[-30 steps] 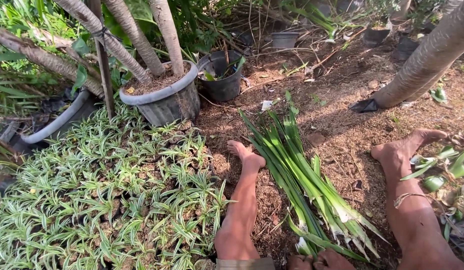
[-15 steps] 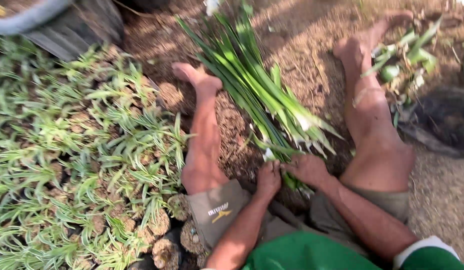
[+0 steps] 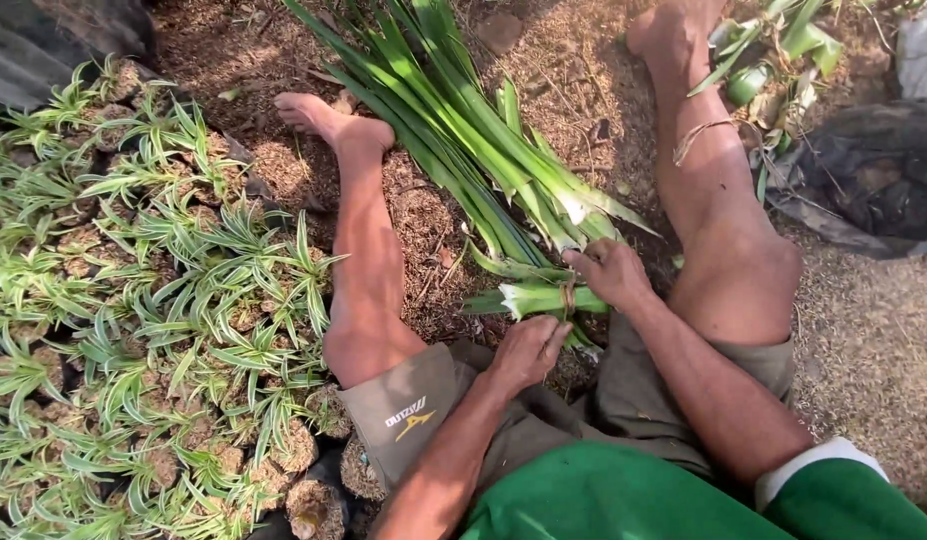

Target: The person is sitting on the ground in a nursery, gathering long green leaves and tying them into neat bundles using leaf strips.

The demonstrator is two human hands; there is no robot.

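single head-worn view, steeply downward and close over lap, legs (image 3: 369, 250) and ground ahead

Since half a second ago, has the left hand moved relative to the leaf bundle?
Yes. The left hand has pulled back from the leaf bundle, toward the body; it now sits below the cut leaf piece.
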